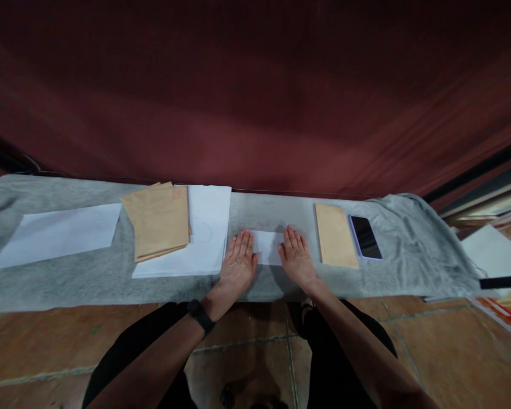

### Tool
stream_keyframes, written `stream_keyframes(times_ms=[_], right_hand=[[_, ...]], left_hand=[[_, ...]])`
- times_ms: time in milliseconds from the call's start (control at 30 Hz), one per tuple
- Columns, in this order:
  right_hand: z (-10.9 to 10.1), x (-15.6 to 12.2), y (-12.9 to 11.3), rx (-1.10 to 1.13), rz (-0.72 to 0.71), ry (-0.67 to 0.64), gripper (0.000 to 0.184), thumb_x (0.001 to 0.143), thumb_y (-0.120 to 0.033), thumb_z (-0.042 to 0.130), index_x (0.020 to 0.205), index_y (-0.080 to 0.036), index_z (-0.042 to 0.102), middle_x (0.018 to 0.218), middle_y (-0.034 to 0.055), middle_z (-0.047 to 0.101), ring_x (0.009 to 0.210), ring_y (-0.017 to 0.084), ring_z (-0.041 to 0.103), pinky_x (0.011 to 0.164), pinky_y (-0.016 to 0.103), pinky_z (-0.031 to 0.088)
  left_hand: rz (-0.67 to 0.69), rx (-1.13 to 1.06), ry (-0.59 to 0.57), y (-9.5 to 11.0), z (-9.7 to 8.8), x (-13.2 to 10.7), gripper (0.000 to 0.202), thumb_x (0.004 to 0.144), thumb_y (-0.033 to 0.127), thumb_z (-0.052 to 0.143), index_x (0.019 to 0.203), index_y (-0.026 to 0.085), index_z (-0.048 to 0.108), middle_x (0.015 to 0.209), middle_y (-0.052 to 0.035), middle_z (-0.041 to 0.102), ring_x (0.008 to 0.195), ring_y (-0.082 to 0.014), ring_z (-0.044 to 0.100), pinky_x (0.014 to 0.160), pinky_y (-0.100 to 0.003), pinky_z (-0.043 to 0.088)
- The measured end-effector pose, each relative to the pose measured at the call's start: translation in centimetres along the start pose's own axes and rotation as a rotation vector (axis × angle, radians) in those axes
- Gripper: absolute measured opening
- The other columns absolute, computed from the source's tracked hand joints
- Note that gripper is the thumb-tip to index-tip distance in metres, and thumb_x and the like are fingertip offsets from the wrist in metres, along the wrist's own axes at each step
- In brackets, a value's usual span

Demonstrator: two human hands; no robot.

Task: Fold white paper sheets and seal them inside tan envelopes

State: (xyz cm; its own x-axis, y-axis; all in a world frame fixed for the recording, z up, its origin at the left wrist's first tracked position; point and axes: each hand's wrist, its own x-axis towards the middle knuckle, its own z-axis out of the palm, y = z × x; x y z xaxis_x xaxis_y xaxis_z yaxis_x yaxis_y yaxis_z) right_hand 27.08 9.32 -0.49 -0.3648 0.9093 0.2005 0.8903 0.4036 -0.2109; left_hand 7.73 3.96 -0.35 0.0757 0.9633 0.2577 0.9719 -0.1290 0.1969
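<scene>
A small folded-looking white sheet of paper (pixel 269 247) lies flat on the grey cloth between my hands. My left hand (pixel 240 260) rests flat on its left end, fingers stretched out and pointing away from me. Over the right end lies my right hand (pixel 296 257), also flat with extended fingers. Both palms face down and hide the paper's two ends. Just left of my left hand are larger white sheets (pixel 208 227), with a pile of brown envelopes (pixel 162 221) on top. A single brown envelope (pixel 335 235) lies to the right of my right hand.
A phone (pixel 365 237) lies beyond the single envelope. Another white sheet (pixel 59 234) is at the far left of the cloth-covered narrow surface (pixel 111 288). A dark red curtain-like wall (pixel 255 113) rises behind it. Papers (pixel 498 253) sit at the far right.
</scene>
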Motion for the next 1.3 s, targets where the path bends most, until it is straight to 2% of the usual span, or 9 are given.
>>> stream_keyframes(times_ms=[133, 267, 433, 700, 867, 1033, 1300], right_hand=[[0.4, 0.3, -2.7, 0.106, -0.151, -0.095, 0.056, 0.108, -0.032, 0.028, 0.160, -0.011, 0.035, 0.166, 0.0136, 0.036, 0.156, 0.023, 0.029, 0.128, 0.045, 0.025], [1.2, 0.3, -3.9, 0.125, -0.139, -0.101, 0.057, 0.109, -0.034, 0.025, 0.159, -0.010, 0.037, 0.165, 0.0132, 0.038, 0.155, 0.022, 0.032, 0.128, 0.043, 0.025], [1.6, 0.3, -3.3, 0.086, -0.124, -0.066, 0.057, 0.110, -0.036, 0.023, 0.159, -0.009, 0.037, 0.164, 0.0143, 0.038, 0.156, 0.022, 0.030, 0.128, 0.046, 0.025], [1.5, 0.0, -2.7, 0.036, -0.115, -0.030, 0.056, 0.109, -0.033, 0.028, 0.157, -0.005, 0.038, 0.164, 0.0183, 0.037, 0.155, 0.026, 0.030, 0.126, 0.050, 0.026], [1.8, -0.2, -2.4, 0.029, -0.079, -0.007, 0.058, 0.109, -0.036, 0.028, 0.158, -0.007, 0.037, 0.165, 0.0172, 0.035, 0.155, 0.028, 0.030, 0.126, 0.052, 0.025], [1.8, -0.2, -2.5, -0.007, -0.025, -0.026, 0.058, 0.109, -0.034, 0.027, 0.159, -0.006, 0.035, 0.166, 0.0158, 0.033, 0.155, 0.028, 0.030, 0.127, 0.048, 0.021], [2.0, -0.3, -2.6, -0.047, 0.013, -0.032, 0.059, 0.108, -0.033, 0.030, 0.160, -0.004, 0.033, 0.166, 0.0185, 0.032, 0.155, 0.029, 0.029, 0.126, 0.049, 0.020]], left_hand=[[0.210, -0.003, -0.057, 0.7, 0.3, 0.2, 0.060, 0.100, 0.024, 0.036, 0.157, 0.003, 0.036, 0.163, -0.0202, 0.038, 0.156, -0.0270, 0.028, 0.127, -0.048, 0.027], [0.271, 0.001, -0.093, 0.7, 1.0, 0.6, 0.062, 0.098, 0.019, 0.035, 0.157, 0.003, 0.035, 0.161, -0.0223, 0.040, 0.154, -0.0266, 0.031, 0.127, -0.049, 0.028], [0.232, -0.025, -0.123, 0.3, 0.8, 1.1, 0.059, 0.100, 0.021, 0.031, 0.155, 0.003, 0.039, 0.163, -0.0197, 0.038, 0.155, -0.0254, 0.030, 0.128, -0.045, 0.026], [0.101, -0.001, -0.147, 0.6, 0.4, 1.9, 0.063, 0.099, 0.028, 0.037, 0.157, 0.003, 0.037, 0.165, -0.0191, 0.034, 0.157, -0.0282, 0.025, 0.130, -0.049, 0.017], [0.073, -0.003, -0.153, 0.9, 0.5, 1.7, 0.063, 0.101, 0.033, 0.037, 0.158, 0.007, 0.036, 0.167, -0.0168, 0.032, 0.158, -0.0298, 0.022, 0.129, -0.052, 0.015], [0.043, 0.000, -0.175, 1.4, 0.2, 1.5, 0.062, 0.102, 0.034, 0.036, 0.156, 0.004, 0.038, 0.167, -0.0195, 0.031, 0.157, -0.0304, 0.023, 0.129, -0.050, 0.014], [0.059, 0.064, -0.196, 1.5, -0.1, 1.3, 0.061, 0.105, 0.037, 0.032, 0.157, 0.005, 0.037, 0.166, -0.0165, 0.033, 0.157, -0.0278, 0.025, 0.130, -0.047, 0.014]])
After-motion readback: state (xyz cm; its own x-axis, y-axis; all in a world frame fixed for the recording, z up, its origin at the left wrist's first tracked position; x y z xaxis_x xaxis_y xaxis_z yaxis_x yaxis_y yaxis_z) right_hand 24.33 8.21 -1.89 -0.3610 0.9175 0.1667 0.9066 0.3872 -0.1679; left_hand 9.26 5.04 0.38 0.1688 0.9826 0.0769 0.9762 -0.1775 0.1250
